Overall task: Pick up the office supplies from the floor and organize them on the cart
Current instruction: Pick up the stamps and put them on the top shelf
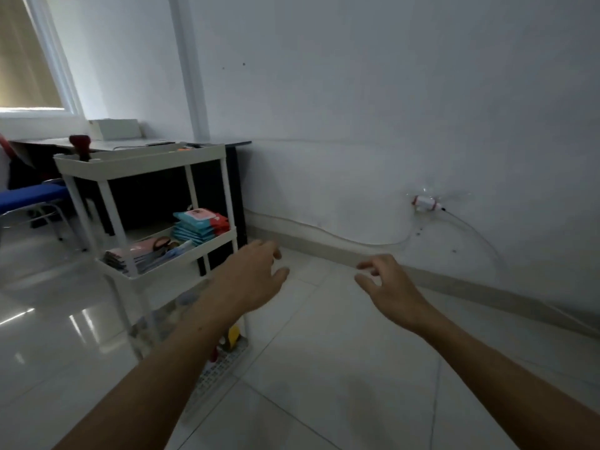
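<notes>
Both forearms are reaching out, left hand (251, 277) and right hand (386, 284) loosely curled and holding nothing; cart (139, 160) at left is carrying supplies (198, 224), visible floor (324, 368) showing none left.

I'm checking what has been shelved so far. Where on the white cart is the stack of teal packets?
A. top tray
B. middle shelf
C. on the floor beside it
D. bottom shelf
B: the stack of teal packets lies at the back of the middle shelf of the cart, below the top tray.
</notes>
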The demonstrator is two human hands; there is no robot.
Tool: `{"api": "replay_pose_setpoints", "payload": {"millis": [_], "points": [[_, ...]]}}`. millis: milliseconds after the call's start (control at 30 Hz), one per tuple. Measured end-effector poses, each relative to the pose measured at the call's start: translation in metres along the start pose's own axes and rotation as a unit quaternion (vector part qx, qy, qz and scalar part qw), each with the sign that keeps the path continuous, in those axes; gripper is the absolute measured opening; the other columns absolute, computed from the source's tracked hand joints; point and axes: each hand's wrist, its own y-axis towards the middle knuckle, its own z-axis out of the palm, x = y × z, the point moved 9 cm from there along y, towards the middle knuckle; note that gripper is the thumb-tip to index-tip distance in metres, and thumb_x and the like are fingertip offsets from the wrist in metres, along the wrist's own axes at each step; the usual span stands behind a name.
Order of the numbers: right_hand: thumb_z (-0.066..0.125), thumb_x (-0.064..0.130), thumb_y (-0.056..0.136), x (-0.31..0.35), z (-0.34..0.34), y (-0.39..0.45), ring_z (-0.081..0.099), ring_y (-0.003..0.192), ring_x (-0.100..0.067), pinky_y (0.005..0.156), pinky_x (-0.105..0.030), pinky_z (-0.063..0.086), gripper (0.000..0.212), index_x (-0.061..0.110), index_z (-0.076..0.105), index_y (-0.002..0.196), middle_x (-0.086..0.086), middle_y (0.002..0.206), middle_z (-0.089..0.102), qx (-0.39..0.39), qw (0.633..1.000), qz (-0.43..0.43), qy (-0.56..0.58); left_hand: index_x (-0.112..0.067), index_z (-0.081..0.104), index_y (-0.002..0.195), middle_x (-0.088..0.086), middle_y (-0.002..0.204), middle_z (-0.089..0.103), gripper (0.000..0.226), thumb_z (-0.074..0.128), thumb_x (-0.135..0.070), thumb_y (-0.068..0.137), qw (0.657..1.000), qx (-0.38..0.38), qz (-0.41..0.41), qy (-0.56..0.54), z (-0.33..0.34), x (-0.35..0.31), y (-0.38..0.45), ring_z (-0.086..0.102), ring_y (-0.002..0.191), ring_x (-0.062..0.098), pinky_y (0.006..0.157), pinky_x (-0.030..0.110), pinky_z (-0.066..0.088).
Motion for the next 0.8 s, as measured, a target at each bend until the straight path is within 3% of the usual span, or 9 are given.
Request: {"api": "replay_pose_setpoints", "payload": {"millis": [267,367,467,667,800], "points": [[0.053,0.029,0.1,-0.095,0.022,-0.021,0.053,0.114,-0.015,0.091,-0.025,0.039,0.024,0.018,0.062,0.119,-0.001,0.126,0.051,-0.049,0.991,0.104,0.062,-0.021,0.056,0.12,-0.001,0.114,0.057,0.032,0.057,-0.041,0.095,0.999,0.039,0.008,-0.038,0.092,0.003,-0.002,0.057,0.101,0.015,0.088,0.035,0.05],[0.052,0.03,0.101,-0.143,0.044,-0.04,0.055,0.108,-0.011,0.083,-0.022,0.043,0.025,0.018,0.061,0.121,0.0,0.126,0.049,-0.049,0.985,0.129,0.103,-0.023,0.06,0.111,-0.006,0.103,0.061,0.022,0.061,-0.037,0.094,0.988,0.054,-0.023,-0.141,0.145,0.006,-0.018,0.06,0.096,0.011,0.082,0.03,0.05],[0.051,0.03,0.102,-0.203,0.069,-0.078,0.056,0.106,-0.01,0.08,-0.021,0.043,0.027,0.017,0.06,0.124,0.0,0.129,0.047,-0.034,0.981,0.16,0.103,-0.025,0.062,0.106,-0.009,0.101,0.064,0.017,0.062,-0.036,0.094,0.972,0.117,-0.057,-0.198,0.221,0.008,-0.05,0.061,0.092,0.006,0.075,0.025,0.049],[0.05,0.027,0.102,-0.3,0.137,-0.156,0.053,0.11,-0.017,0.094,-0.027,0.043,0.028,0.016,0.057,0.126,-0.004,0.129,0.049,0.136,0.976,0.166,-0.038,-0.023,0.063,0.108,-0.006,0.102,0.064,0.021,0.063,-0.037,0.093,0.946,0.247,-0.075,-0.194,0.346,-0.022,-0.115,0.062,0.088,0.009,0.069,0.024,0.047],[0.046,0.017,0.101,-0.344,0.186,-0.203,0.051,0.114,-0.022,0.096,-0.035,0.045,0.027,0.017,0.056,0.126,-0.004,0.132,0.049,0.275,0.935,0.131,-0.181,-0.025,0.062,0.107,-0.005,0.106,0.065,0.022,0.062,-0.04,0.092,0.939,0.307,-0.066,-0.143,0.406,-0.043,-0.153,0.062,0.096,0.015,0.086,0.032,0.052]]}}
